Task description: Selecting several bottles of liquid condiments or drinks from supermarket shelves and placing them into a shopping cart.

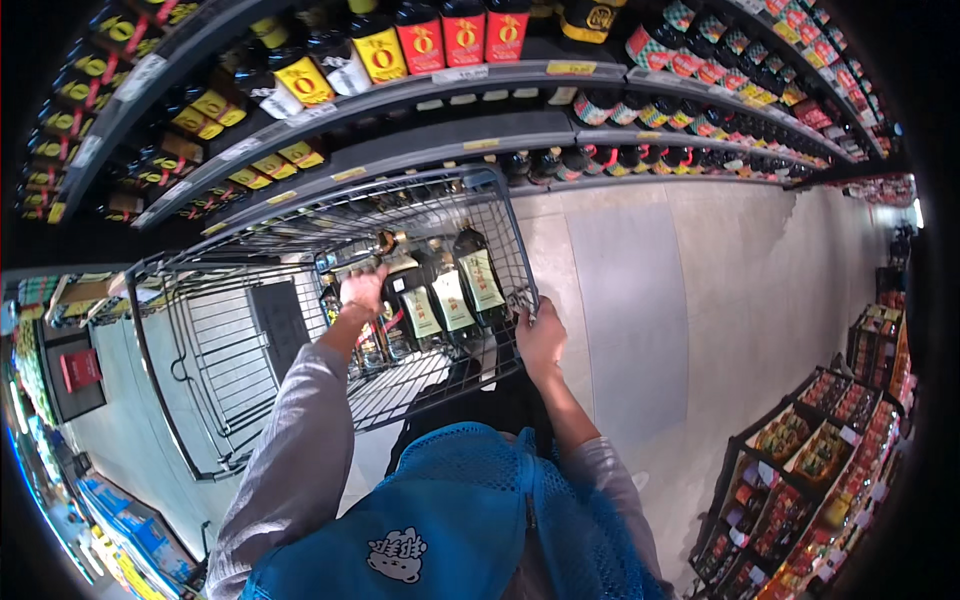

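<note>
A wire shopping cart (517,255) stands before me. Inside it are several dark sauce bottles with pale labels (453,300), side by side and leaning. My left hand (364,291) reaches into the cart at the left end of this row, over more dark bottles (367,352). Its fingers are beside a bottle with a gold cap (390,238); whether they grip anything is hidden. My right hand (541,334) is closed around the cart's near right rim, next to a small patterned piece (519,301) on the edge.
Beyond the cart, shelves (480,142) carry rows of bottles with yellow labels (379,56) and red labels (463,37). Jars (596,109) line the shelves farther right. At lower right stands a display of packaged goods (799,450). Tiled floor (630,300) lies between.
</note>
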### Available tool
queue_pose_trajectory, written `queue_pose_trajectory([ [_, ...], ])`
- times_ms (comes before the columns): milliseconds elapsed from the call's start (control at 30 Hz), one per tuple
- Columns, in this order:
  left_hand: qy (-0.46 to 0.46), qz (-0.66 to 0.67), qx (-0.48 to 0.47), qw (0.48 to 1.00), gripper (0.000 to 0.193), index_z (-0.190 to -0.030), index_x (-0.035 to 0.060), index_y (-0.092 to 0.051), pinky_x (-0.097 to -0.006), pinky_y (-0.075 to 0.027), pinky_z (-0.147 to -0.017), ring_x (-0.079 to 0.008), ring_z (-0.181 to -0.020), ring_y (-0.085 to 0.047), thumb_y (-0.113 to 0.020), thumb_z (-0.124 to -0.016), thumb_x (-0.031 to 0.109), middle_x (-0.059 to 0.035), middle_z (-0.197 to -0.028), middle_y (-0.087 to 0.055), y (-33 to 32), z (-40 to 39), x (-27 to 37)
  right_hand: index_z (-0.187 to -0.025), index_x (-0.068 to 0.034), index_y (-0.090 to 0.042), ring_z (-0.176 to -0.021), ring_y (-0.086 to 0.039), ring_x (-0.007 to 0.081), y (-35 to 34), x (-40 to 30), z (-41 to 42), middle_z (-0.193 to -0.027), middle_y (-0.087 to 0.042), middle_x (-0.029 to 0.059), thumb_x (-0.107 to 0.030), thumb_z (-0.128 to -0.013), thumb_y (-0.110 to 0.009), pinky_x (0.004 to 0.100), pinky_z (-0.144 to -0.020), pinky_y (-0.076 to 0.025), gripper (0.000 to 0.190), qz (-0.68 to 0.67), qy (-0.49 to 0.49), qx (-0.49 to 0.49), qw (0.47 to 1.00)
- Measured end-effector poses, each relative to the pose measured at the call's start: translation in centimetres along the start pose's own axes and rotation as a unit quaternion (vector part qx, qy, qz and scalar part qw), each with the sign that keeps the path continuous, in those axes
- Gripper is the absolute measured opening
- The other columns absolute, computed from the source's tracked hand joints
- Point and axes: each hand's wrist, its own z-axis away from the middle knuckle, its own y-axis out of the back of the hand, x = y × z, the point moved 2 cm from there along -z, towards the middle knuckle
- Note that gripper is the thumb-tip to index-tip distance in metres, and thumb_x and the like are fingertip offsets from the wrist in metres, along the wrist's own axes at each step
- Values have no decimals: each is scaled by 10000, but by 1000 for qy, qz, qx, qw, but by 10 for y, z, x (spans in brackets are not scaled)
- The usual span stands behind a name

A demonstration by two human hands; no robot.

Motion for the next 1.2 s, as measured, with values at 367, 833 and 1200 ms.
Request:
queue_pose_trajectory([
  [367,-40,19,152,987,644,-1403,208,-369,-544,-155,-1139,-359,-1361,-305,-532,-797,64,-93,-1489,-323,-1,-87,26,-965,-51,-533,-708,-632,372,-3,-24,5,-829,-634,168,-108,-810,-563,472,-633,-498,168,92,17,60,994],
  [833,-20,322,-101,941,455,-1227,100,-567,-419,-478,-921,-332,-1039,-608,-597,-786,212,-163,-1142,-632,-28,136,-29,-965,-75,-521,-732,-627,413,-3,-15,3,-841,-649,188,-194,-883,-532,504,-673,-487,145,164,-17,59,985],
  [1200,205,331,73,918,188,-949,119,-690,-436,-521,-717,-344,-750,-651,-584,-812,194,-145,-817,-677,-51,310,-92,-877,-20,-552,-777,-619,439,6,-21,3,-806,-644,230,-200,-851,-558,509,-707,-476,181,128,13,71,989],
])
